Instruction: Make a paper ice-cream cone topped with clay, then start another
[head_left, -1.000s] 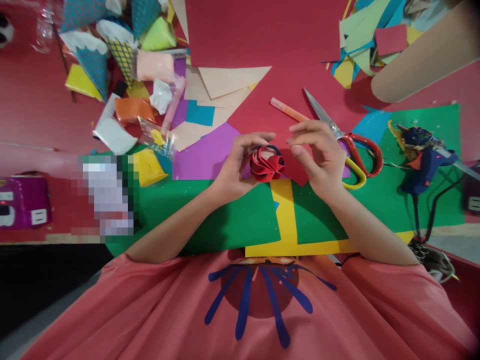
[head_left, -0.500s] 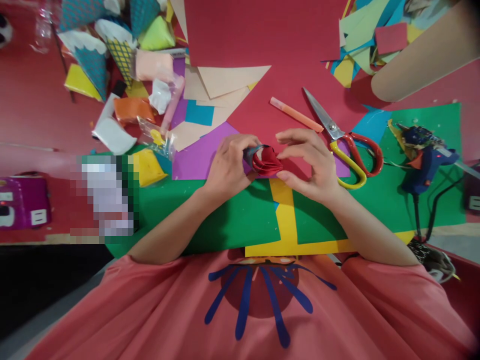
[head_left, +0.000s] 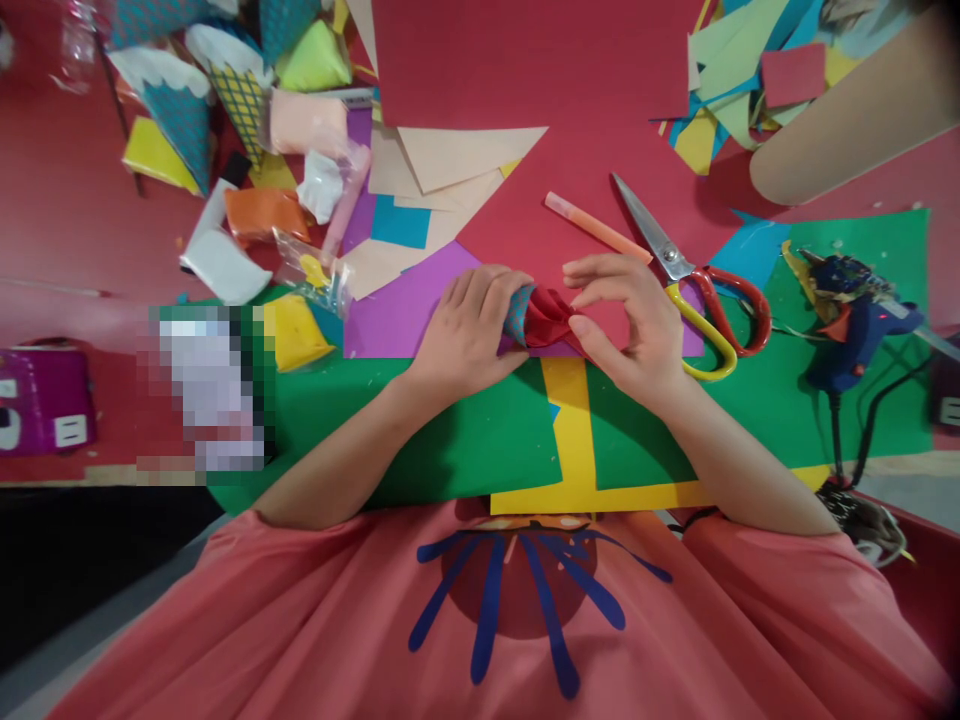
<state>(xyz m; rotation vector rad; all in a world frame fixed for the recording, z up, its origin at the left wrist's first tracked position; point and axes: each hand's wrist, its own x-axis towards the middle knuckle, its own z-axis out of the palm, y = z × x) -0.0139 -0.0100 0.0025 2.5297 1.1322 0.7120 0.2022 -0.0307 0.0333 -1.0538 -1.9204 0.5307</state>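
Note:
A small blue patterned piece with gathered red material coming out of its right end is held above the purple sheet. My left hand wraps round the blue part, its fingers curled over the top. The thumb and fingertips of my right hand pinch the right tip of the red material. Scissors with red and yellow handles lie just beyond my right hand. Near them is an orange marker. The inside of the blue piece is hidden.
A blue glue gun with its cable lies at the right, below a large cardboard tube. Clay packets and patterned cones crowd the left. Paper scraps lie at the upper right.
The red material has turned to point right and looks drawn to a tip. More of the blue patterned part shows. My right fingertips have closed on the red tip.

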